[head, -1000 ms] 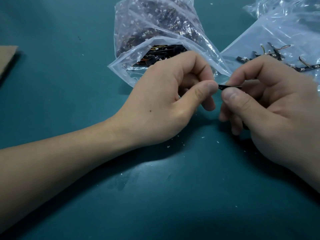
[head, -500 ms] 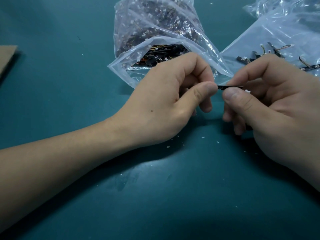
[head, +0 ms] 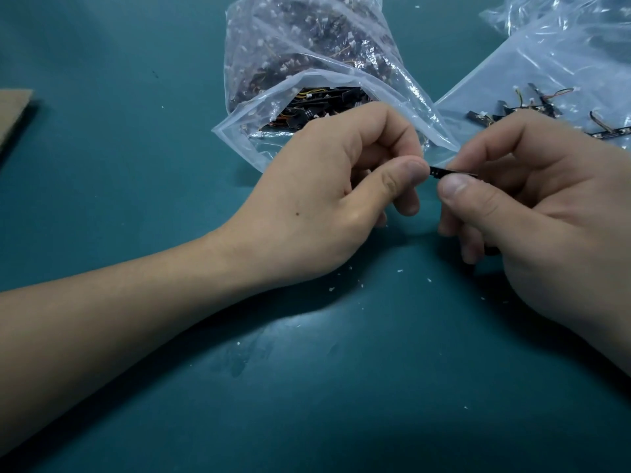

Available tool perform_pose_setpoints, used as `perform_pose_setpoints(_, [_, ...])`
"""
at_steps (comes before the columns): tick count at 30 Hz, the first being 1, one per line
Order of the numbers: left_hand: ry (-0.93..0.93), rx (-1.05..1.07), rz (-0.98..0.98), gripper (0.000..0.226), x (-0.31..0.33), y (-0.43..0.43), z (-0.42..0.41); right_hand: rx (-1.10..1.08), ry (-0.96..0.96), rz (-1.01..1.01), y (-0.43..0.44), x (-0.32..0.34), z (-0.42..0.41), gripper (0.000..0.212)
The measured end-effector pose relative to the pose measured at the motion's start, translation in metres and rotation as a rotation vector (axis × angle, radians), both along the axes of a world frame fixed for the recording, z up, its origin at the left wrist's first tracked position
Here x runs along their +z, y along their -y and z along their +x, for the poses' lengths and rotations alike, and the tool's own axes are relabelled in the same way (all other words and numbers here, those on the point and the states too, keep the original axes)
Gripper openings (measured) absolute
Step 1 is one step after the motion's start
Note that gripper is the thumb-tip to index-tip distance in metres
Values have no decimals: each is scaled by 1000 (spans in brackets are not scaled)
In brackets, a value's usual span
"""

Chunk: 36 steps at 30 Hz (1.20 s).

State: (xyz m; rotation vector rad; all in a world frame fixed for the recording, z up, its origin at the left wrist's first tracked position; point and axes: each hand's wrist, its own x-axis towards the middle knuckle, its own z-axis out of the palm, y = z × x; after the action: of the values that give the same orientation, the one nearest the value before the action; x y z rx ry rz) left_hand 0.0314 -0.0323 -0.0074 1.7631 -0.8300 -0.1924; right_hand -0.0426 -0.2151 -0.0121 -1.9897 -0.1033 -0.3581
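Teal bench mat (head: 136, 206), white flecks on it. Cardboard scrap (head: 13, 114) at the left edge. Mid-frame, your left hand (head: 324, 199) pinches one end of a thin black strip (head: 444, 171) between thumb and forefinger. Upper centre, behind that hand, an open clear bag (head: 307, 39) is packed with black parts and orange/yellow wires (head: 317, 107). The strip sits centre-right, held off the mat. Your right hand (head: 546, 206) pinches its other end. Upper right, a second clear bag (head: 546, 63) has a few wired black pieces (head: 532, 110); can't tell whether they're in it or on it.
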Motion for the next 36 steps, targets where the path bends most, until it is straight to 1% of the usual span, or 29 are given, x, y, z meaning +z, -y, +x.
perform_pose_setpoints(4, [-40, 16, -30, 14, 0, -1, 0, 5, 13, -4, -1, -1, 1, 13])
perform_pose_setpoints(18, [-54, -1, -24, 11, 0, -1, 0, 31, 28, -8, 2, -3, 2, 10])
perform_pose_setpoints(26, [-65, -3, -61, 12, -1, -1, 1, 92, -13, 9, 3, -4, 4, 10])
perform_pose_setpoints(29, [-65, 19, -117, 12, -1, -1, 3, 105, -25, -49, 1, -5, 3, 11])
perform_pose_setpoints(32, [-63, 29, -149, 11, -1, -1, 4, 120, -28, -160, 0, -5, 3, 19])
perform_pose_setpoints(36, [-49, 43, -167, 11, -1, -2, 3, 143, -18, -338, 0, -4, 3, 47])
